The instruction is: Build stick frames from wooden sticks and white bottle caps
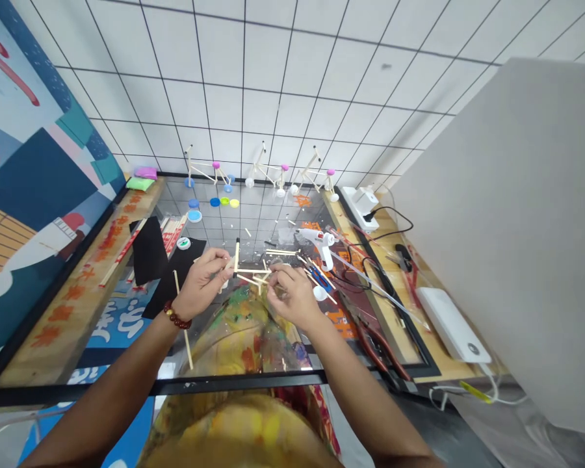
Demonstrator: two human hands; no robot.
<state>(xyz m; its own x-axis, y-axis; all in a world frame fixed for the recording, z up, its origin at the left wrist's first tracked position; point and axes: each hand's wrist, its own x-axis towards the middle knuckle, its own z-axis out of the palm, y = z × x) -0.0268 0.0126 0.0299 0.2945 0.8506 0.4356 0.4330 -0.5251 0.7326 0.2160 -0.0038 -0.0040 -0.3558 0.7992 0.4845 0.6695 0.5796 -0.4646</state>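
My left hand (202, 281) and my right hand (290, 294) are both closed on a small frame of thin wooden sticks (251, 270), held just above the glass table top (214, 224). The left fingers pinch its left end, where one stick stands upright. The right fingers pinch its right end. A bead bracelet (176, 317) circles my left wrist. A white glue gun (319, 242) lies just beyond my right hand, with loose sticks (316, 273) beside it.
Three finished stick models (268, 172) with coloured caps stand along the tiled back wall. Coloured bottle caps (214, 203), black sheets (149, 250), a tape roll (184, 243), a power strip (363, 205), cables and a white box (451, 325) surround the work spot. A grey panel (526, 214) stands at right.
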